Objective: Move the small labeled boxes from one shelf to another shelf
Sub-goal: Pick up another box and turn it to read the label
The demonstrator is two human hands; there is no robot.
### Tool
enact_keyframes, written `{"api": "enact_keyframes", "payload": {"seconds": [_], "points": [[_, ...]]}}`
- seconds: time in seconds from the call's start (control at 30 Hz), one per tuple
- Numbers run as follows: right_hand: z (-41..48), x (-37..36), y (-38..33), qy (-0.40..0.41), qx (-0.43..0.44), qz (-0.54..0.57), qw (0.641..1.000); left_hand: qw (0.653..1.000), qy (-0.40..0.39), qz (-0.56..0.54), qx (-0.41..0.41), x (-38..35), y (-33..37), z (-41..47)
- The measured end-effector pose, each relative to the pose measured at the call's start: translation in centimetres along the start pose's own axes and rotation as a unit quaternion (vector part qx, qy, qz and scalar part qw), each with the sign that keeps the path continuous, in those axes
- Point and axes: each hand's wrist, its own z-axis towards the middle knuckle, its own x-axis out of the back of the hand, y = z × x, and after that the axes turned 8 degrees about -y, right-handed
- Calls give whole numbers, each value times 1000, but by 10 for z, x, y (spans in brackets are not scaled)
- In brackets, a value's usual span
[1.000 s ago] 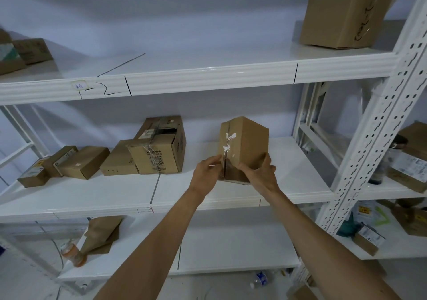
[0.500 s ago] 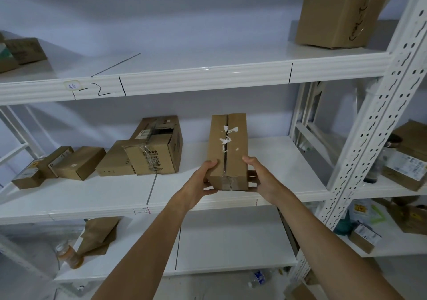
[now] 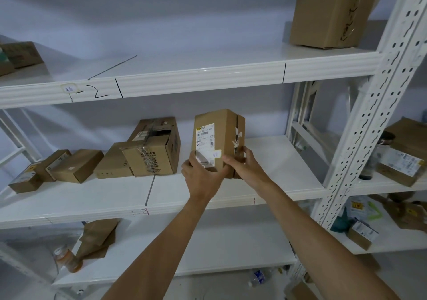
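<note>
I hold a small brown cardboard box (image 3: 217, 137) upright in front of the middle shelf (image 3: 161, 198). A white printed label with a barcode faces me, and torn tape marks its right side. My left hand (image 3: 201, 177) grips its lower left corner from below. My right hand (image 3: 245, 165) grips its lower right side. Several other small labeled boxes (image 3: 76, 169) lie along the left part of the same shelf, beside a larger taped box (image 3: 154, 151).
The top shelf (image 3: 208, 77) carries a big box (image 3: 330, 17) at right and boxes (image 3: 18, 55) at far left. A perforated white upright (image 3: 369, 124) stands at right, with a jar and boxes on the neighbouring rack. Below lie a paper bag (image 3: 97, 237) and a bottle.
I have turned the box in my hands: the taped seam that faced me now points right and the labeled face is toward me. Both hands shifted slightly lower on it.
</note>
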Motion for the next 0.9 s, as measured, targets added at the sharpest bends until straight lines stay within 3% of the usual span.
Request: {"api": "enact_keyframes", "payload": {"seconds": [0.07, 0.17, 0.23, 0.33, 0.57, 0.9], "points": [[3, -3, 1, 17, 10, -7, 1000, 999, 20, 28, -26, -3, 2, -4], [6, -2, 4, 59, -11, -42, 997, 998, -50, 8, -27, 2, -2, 0], [8, 4, 7, 73, -33, -55, 995, 991, -122, -57, -13, 12, -4, 2], [3, 13, 8, 58, -59, 20, 996, 963, -188, -189, 30, 24, -10, 7], [2, 21, 10, 4, -67, 107, 992, 927, -197, -300, 111, 40, -22, 12], [-9, 17, 2, -29, -21, 50, 998, 920, -181, -336, 88, 35, -24, 8]]}}
